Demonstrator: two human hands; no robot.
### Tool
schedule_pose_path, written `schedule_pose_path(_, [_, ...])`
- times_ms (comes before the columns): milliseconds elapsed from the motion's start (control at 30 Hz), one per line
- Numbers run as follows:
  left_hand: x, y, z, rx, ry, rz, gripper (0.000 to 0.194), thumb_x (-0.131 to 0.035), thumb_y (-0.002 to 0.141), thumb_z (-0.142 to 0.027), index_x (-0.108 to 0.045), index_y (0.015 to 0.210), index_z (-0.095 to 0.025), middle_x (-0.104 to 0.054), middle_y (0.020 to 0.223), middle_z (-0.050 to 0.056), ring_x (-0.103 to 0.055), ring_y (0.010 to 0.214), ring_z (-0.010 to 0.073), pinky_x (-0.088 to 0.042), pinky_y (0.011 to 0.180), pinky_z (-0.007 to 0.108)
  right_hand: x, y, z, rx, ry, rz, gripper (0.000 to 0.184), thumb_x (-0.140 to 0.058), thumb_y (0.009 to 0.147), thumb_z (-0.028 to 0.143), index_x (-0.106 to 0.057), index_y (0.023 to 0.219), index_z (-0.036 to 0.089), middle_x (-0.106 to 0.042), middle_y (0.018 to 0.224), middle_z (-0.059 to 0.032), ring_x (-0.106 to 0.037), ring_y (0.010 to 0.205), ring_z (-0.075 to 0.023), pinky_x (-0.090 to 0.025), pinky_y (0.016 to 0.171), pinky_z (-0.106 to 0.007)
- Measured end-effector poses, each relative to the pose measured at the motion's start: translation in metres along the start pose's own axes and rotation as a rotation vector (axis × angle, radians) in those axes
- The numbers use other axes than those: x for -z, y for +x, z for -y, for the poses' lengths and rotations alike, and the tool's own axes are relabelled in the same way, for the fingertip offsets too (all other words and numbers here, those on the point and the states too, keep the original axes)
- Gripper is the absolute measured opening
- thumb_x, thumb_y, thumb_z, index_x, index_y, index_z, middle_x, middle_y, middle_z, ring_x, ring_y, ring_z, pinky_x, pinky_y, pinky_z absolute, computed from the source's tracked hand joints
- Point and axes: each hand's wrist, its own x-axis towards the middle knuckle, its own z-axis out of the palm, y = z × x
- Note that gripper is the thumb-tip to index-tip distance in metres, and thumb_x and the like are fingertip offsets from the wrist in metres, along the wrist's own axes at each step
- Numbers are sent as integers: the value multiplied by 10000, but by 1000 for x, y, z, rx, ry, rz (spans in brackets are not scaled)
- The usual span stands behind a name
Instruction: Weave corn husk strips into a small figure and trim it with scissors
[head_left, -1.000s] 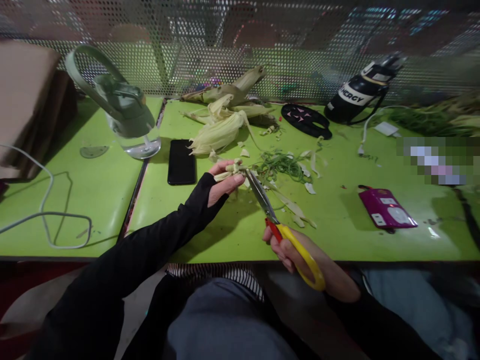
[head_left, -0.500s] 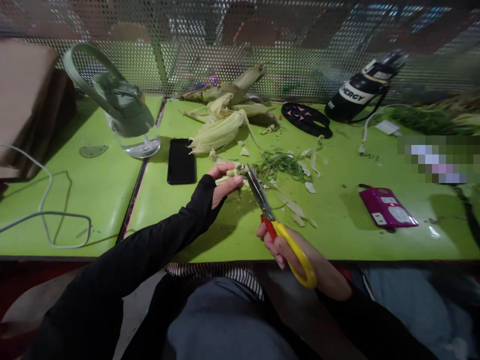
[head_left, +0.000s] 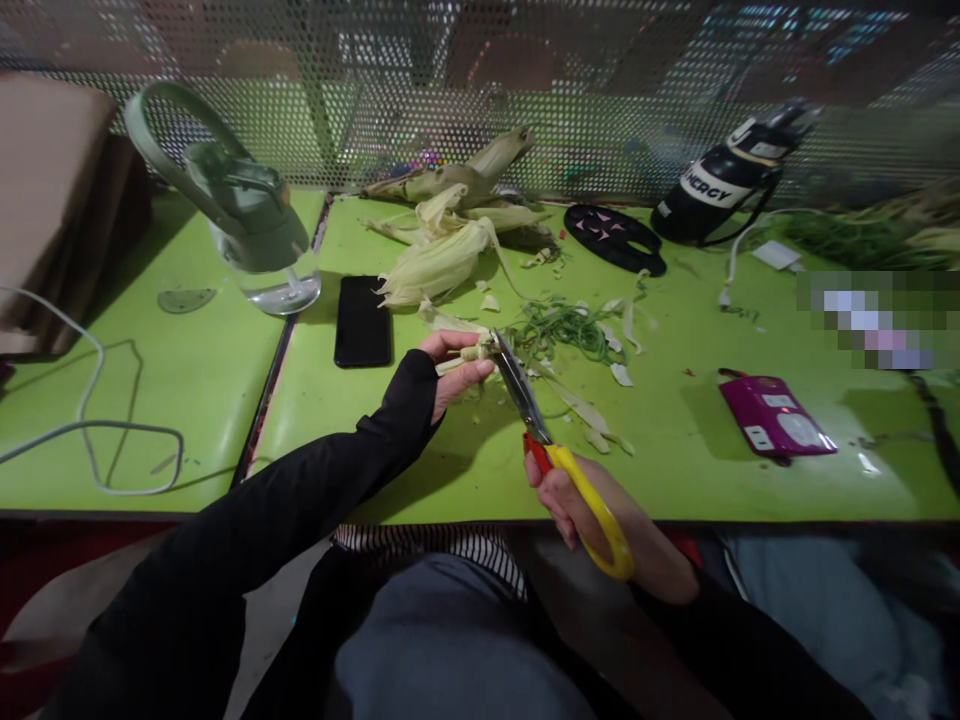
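Between the thumb and fingers of my left hand (head_left: pixel 454 372) is a small bundle of pale corn husk (head_left: pixel 472 353), which my fingers partly cover. My right hand (head_left: pixel 577 505) is wrapped round the scissors (head_left: pixel 517 388), through their yellow and red handles. The blade tips point away from me and meet the right end of the bundle; whether they bite into it I cannot tell. Just beyond lies a tangle of thin green strands (head_left: pixel 568 330) among pale scraps (head_left: pixel 622 375). Larger dry corn husks (head_left: pixel 442 262) are heaped farther back.
A black phone (head_left: pixel 363 322) and a green-lidded water bottle (head_left: pixel 264 235) stand left on the green table (head_left: pixel 420 480). Brown cardboard (head_left: pixel 45 200) is at far left. A black oval palette (head_left: pixel 615 240), a black bottle (head_left: pixel 716 190) and a purple power socket (head_left: pixel 776 415) are right. Perforated metal mesh borders the back.
My left hand and the husk bundle have shifted slightly right. My right hand has moved a little with the scissors, whose tips stay at the bundle's end.
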Motion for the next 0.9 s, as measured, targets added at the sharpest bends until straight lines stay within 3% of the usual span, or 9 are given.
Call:
schedule_pose_path(200, [-7, -6, -7, 89, -98, -18, 361, -868, 731, -341, -639, 954, -171, -705, 865, -18, -671, 730, 99, -564, 778, 273, -6, -2, 12, -110, -30, -60, 650, -434, 775, 871, -437, 710, 224, -406, 443, 79, -358, 348, -60, -333, 362, -204])
schedule_pose_path(300, [-7, -4, -8, 106, -117, 34, 401, -863, 732, -353, -611, 993, -182, -705, 867, -18, -646, 684, 88, -560, 729, 267, -4, -3, 16, -71, 22, -118, 634, -468, 734, 862, -457, 746, 229, -378, 468, 92, -345, 353, -65, -341, 360, -220])
schedule_pose_path(467, [-3, 4, -4, 77, -88, 53, 382, -871, 677, -356, -590, 857, -170, -642, 691, -35, -567, 570, 80, -481, 564, 226, 20, -7, 18, -94, -45, -96, 348, -568, 744, 557, -493, 857, 237, -380, 549, 84, -332, 414, -85, -325, 397, -241])
schedule_pose_path(567, [-2, 6, -7, 82, -68, 103, 337, -840, 684, -371, -645, 858, -157, -654, 728, -14, -568, 611, 91, -464, 567, 230, 46, -11, 26, -58, -316, -110, 340, -565, 726, 513, -533, 932, 244, -459, 597, 54, -404, 470, -120, -346, 443, -260])
schedule_pose_path(733, [-2, 2, -15, 53, 48, 219, 310, -832, 713, -388, -701, 866, -153, -701, 818, 23, -631, 749, 138, -513, 736, 281, 79, -16, 40, 92, -973, -257, 577, -586, 738, 720, -656, 1039, 233, -719, 761, -65, -650, 617, -255, -454, 537, -338])
schedule_pose_path(800, [-3, 0, -15, 9, 103, 236, 320, -839, 714, -411, -706, 855, -155, -717, 845, 32, -651, 820, 156, -520, 823, 298, 86, -19, 43, 147, -1152, -274, 721, -532, 741, 827, -673, 1114, 227, -742, 752, -75, -671, 589, -277, -458, 505, -349])
schedule_pose_path(900, [-3, -4, -15, -22, 234, 236, 346, -845, 706, -440, -719, 866, -160, -738, 854, 43, -662, 837, 173, -529, 850, 315, 92, -23, 48, 307, -1345, -296, 775, -379, 818, 867, -685, 1104, 215, -753, 736, -85, -677, 551, -277, -457, 460, -353])
